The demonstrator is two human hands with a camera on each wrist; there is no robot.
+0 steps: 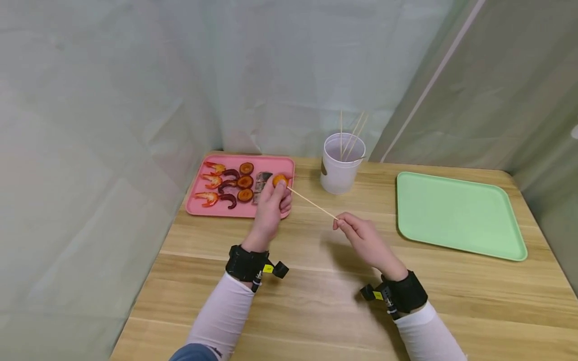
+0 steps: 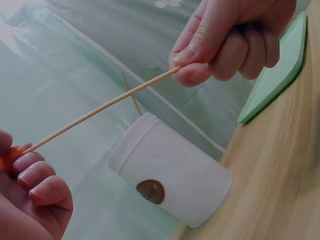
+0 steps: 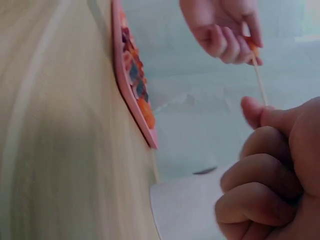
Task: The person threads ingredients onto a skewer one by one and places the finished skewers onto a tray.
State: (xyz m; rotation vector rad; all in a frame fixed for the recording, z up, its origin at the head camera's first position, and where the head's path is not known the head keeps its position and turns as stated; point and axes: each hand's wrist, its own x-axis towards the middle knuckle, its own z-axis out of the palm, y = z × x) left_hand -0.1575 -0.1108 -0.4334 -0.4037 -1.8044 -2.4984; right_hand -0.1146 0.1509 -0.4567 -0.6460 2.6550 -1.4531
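In the head view, my left hand (image 1: 272, 203) is over the right side of a pink tray (image 1: 217, 212), pinching a round orange food slice (image 1: 280, 179) between thumb and fingers. A thin wooden skewer (image 1: 312, 203) runs from that slice to my right hand (image 1: 363, 240), which pinches its other end between thumb and index finger. In the left wrist view the skewer (image 2: 100, 108) slants upward to the right hand, clear of the table. Fingers of the left hand hide part of the orange slice (image 2: 11, 159). Whether the skewer's tip comes out beyond the slice I cannot tell.
On the pink tray lie shrimp (image 1: 207, 198), dark curled tentacle-like pieces (image 1: 229, 200), round brown mushroom-like pieces (image 1: 245, 195) and grey fish-like pieces (image 1: 263, 177). A white bucket (image 1: 338, 178) with several skewers stands behind the hands. A green tray (image 1: 456, 213) lies at the right.
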